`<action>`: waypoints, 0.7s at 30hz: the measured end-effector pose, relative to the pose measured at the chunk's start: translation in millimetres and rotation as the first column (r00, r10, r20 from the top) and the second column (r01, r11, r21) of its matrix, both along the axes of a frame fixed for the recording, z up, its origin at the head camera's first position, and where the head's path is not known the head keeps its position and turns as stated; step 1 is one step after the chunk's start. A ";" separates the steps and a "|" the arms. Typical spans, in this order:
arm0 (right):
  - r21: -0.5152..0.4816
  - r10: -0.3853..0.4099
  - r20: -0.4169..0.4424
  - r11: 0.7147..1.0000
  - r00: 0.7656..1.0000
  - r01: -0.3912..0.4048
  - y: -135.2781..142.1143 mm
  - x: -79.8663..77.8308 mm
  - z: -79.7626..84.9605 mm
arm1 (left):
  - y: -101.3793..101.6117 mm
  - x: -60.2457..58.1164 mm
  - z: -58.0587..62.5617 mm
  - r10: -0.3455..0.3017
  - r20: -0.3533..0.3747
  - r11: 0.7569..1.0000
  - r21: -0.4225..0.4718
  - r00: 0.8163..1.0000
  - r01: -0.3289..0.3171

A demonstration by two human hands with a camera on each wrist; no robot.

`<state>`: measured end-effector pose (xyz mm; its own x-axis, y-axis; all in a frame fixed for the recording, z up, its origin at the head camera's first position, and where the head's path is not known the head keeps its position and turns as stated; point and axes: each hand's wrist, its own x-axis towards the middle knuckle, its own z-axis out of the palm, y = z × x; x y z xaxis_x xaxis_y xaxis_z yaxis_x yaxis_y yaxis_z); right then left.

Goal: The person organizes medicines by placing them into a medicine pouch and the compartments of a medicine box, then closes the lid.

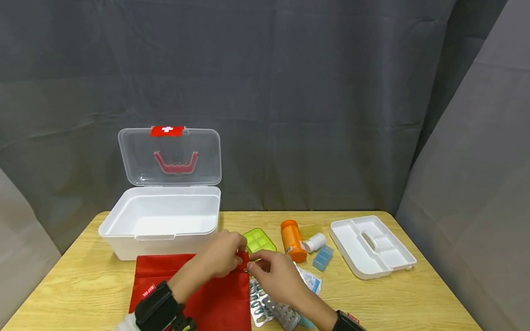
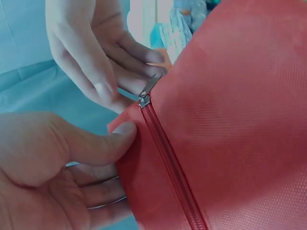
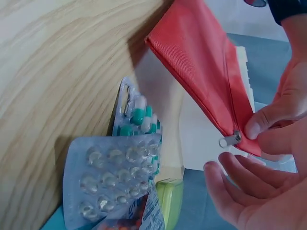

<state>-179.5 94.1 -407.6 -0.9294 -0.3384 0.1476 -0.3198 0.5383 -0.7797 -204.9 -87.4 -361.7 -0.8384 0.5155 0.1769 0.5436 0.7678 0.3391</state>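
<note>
A red zippered pouch (image 1: 221, 299) lies at the front left of the table, its near part cut off by the frame. My left hand (image 1: 221, 255) pinches the pouch's corner beside the zipper's end, thumb on top in the left wrist view. At that end sits the metal zipper pull (image 2: 152, 85), its tab standing out from the slider. Close around the tab is my right hand (image 1: 281, 278), with fingers loosely bent and thumb near the slider. In the right wrist view the whole pull tab (image 3: 232, 139) shows between the right hand's thumb and fingers, not gripped.
Behind the pouch stands a white box (image 1: 161, 243), its clear lid (image 1: 136, 156) raised. Right of the hands are a green pill case (image 1: 260, 240), an orange bottle (image 1: 293, 239), a white bottle (image 1: 316, 241), a blue pill case (image 1: 323, 257), blister packs (image 3: 108, 177) and a white tray (image 1: 356, 262).
</note>
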 end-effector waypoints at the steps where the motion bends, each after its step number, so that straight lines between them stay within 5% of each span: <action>1: -0.021 0.005 0.016 1.000 1.000 -0.005 0.9 0.0 0.8 | 2.1 0.8 1.5 -0.006 -0.008 1.000 0.007 1.000 0.006; 11: -0.162 -0.032 0.093 0.986 0.995 0.047 13.6 -2.0 11.9 | 17.5 6.2 11.6 -0.003 -0.064 0.996 0.090 0.998 0.009; 21: -0.321 -0.035 0.224 0.941 0.974 0.108 23.9 -7.0 21.9 | 27.7 18.1 8.1 0.110 -0.194 0.978 0.197 0.975 -0.072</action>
